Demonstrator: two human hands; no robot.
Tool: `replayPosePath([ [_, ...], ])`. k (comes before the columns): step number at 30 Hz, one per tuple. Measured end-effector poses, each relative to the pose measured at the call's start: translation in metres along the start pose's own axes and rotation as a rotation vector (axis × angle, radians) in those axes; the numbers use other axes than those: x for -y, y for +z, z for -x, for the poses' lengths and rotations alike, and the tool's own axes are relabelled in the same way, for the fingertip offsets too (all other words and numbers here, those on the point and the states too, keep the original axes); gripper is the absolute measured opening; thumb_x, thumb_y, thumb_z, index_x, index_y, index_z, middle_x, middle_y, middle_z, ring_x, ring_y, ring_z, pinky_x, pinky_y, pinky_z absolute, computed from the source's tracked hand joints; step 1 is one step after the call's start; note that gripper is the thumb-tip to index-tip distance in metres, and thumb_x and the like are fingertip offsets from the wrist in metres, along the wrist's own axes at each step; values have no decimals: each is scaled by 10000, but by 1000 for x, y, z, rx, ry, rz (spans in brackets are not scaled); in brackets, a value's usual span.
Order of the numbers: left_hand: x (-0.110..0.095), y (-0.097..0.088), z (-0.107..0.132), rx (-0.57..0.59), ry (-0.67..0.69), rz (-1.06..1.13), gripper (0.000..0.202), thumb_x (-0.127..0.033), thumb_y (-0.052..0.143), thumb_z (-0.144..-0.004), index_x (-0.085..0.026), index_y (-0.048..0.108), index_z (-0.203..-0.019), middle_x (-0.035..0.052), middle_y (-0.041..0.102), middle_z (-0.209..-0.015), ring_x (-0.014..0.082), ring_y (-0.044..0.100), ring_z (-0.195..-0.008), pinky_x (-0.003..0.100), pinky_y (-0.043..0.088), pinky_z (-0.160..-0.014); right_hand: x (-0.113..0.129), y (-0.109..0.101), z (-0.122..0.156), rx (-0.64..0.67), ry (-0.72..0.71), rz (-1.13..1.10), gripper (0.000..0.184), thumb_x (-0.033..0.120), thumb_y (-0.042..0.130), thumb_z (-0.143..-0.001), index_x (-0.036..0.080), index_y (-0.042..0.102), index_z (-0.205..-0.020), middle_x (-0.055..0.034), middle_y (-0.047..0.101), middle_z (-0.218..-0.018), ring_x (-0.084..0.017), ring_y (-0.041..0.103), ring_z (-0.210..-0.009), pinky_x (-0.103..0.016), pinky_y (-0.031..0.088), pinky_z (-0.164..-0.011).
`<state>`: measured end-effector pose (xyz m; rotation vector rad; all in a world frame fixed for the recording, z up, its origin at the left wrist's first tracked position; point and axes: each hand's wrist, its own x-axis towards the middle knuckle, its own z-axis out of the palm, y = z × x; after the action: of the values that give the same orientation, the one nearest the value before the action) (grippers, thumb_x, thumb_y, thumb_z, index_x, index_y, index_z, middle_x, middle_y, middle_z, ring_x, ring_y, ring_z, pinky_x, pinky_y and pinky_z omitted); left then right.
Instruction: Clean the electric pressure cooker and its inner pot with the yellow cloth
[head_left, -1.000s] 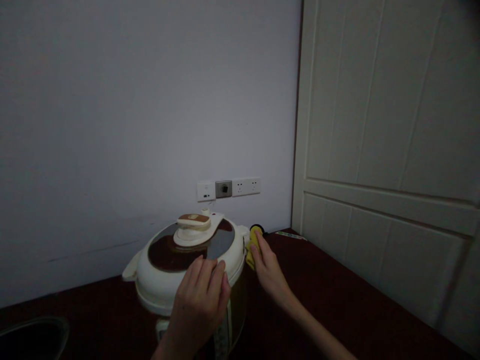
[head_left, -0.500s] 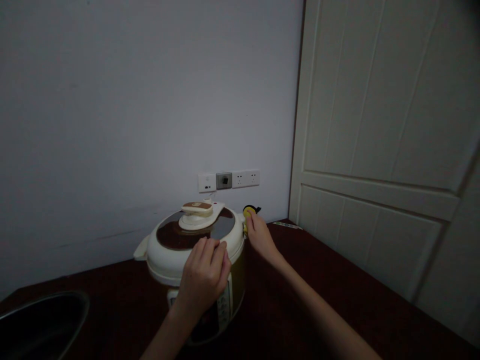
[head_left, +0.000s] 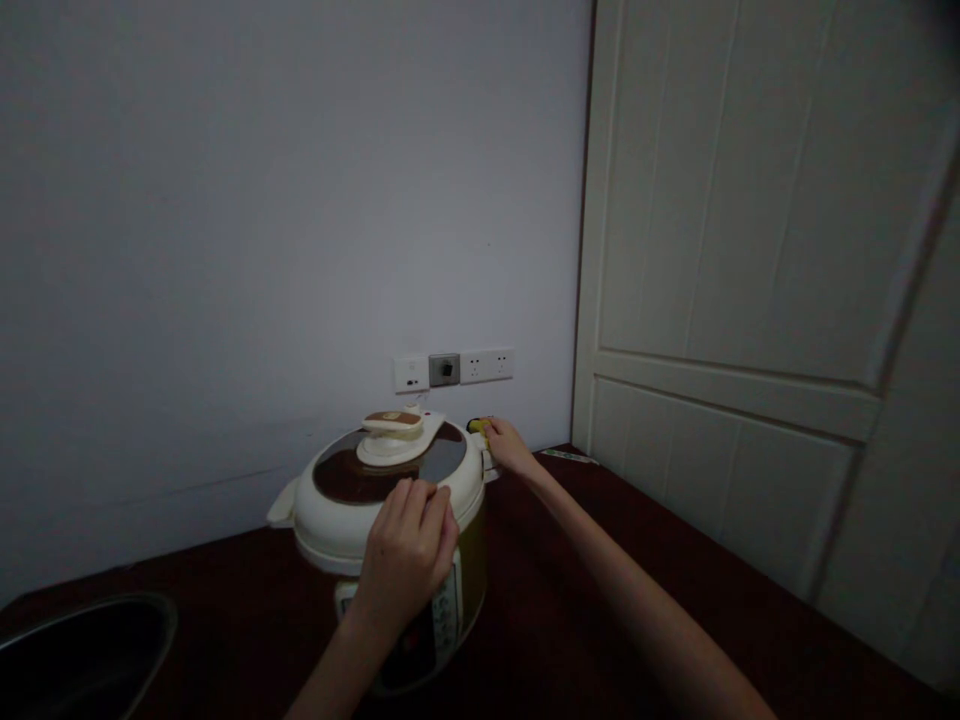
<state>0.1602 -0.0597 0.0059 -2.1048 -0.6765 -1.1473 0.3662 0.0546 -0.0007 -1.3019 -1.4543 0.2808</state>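
Note:
A white and brown electric pressure cooker stands upright in front of me with its lid on. My left hand rests on the front of the lid's rim, its fingers bent and pressed together. At the cooker's right side my right hand is closed around a small yellow and black item, too dim and covered to name. This item sits against the right edge of the lid, just above the side handle. The lid's handle is untouched.
A dark open pot or bowl with a shiny rim lies at the lower left of the dark red tabletop. Wall sockets sit behind the cooker. A thin patterned strip lies by the white panelled door.
My right hand has moved a little left and inward with the yellow and black item, which has turned and shows less. My left hand stays on the lid's rim.

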Motion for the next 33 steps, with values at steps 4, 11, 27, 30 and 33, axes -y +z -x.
replayPosePath([
  [4,-1,-1,-2,-9,2,10,146,-117,465,-834,-126,610,-851,67,552,-760,183,495,-741,333,463,-682,4,-3,35,-68,-39,-3,357,243,368,-864,145,631,-1085,-124,635,-1130,-218,573,-1049,-393,390,-966],
  [11,1,3,1,-27,17,-6,136,-109,498,-816,-112,609,-894,77,560,-781,204,502,-765,357,471,-706,11,14,124,-190,-294,-69,443,230,377,-896,239,478,-1327,-39,403,-1420,-197,319,-1338,-440,252,-1115],
  [27,0,0,2,21,-6,28,150,-116,496,-816,-108,611,-911,85,562,-805,212,502,-792,360,470,-716,-6,43,177,-238,-164,-334,430,311,404,-924,251,442,-1348,-47,363,-1438,-213,311,-1339,-452,260,-1108],
  [30,0,0,3,47,-13,72,166,-118,496,-816,-110,611,-934,94,568,-838,217,508,-820,362,478,-732,-33,54,205,-200,-52,-351,427,335,471,-895,229,500,-1308,-72,436,-1394,-227,383,-1300,-444,301,-1087],
  [33,0,-2,3,23,-29,126,214,-115,491,-820,-115,598,-1005,103,575,-905,225,521,-886,387,477,-803,-51,58,222,-166,95,-373,460,394,505,-870,218,514,-1296,-92,498,-1343,-238,447,-1250,-455,325,-1064],
])
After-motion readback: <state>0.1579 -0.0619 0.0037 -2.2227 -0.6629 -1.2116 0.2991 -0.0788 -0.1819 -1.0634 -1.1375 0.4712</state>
